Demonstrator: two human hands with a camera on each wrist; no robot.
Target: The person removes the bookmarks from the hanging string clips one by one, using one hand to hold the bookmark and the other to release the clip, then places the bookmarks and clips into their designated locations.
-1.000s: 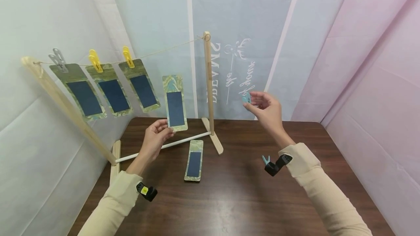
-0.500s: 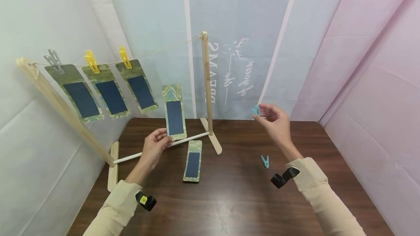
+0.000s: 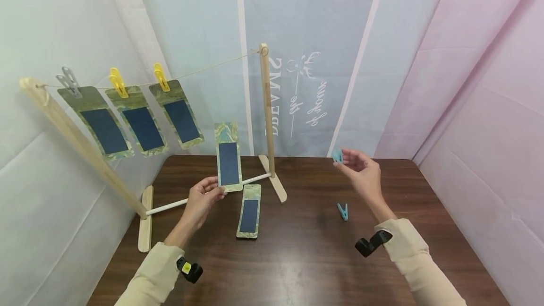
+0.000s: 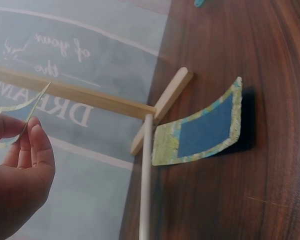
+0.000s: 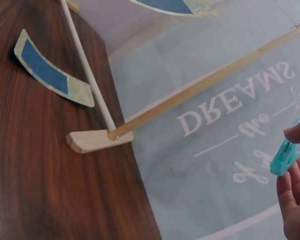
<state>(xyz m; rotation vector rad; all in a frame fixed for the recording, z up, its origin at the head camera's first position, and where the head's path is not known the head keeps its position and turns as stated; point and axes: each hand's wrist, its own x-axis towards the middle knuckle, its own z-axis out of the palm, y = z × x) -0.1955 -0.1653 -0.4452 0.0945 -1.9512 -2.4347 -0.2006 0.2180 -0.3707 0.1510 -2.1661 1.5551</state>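
My left hand (image 3: pixel 204 200) pinches the lower corner of a green marbled card with a dark blue panel (image 3: pixel 229 164), held up in front of the stand's white bar. Between the thumb and fingers of my right hand (image 3: pixel 363 174) is a light-blue clothespin (image 3: pixel 337 156), raised over the table's back edge; the right wrist view shows this clothespin (image 5: pixel 288 155) up close. A second light-blue clothespin (image 3: pixel 343 212) lies on the table below that hand. Another matching card (image 3: pixel 249 211) lies on the wood to the right of my left hand, slightly curved in the left wrist view.
A wooden stand with a right post (image 3: pixel 267 112) and left post (image 3: pixel 85 145) carries a string (image 3: pixel 216 65). Three similar cards hang at its left part, under a grey clothespin (image 3: pixel 69 82) and two yellow ones (image 3: pixel 118 83). A white bar (image 3: pixel 170 206) joins the feet.
Both hands have come down, the left with its card, the right with its clothespin and also a little to the right. The clothespin on the table has come fully into view.
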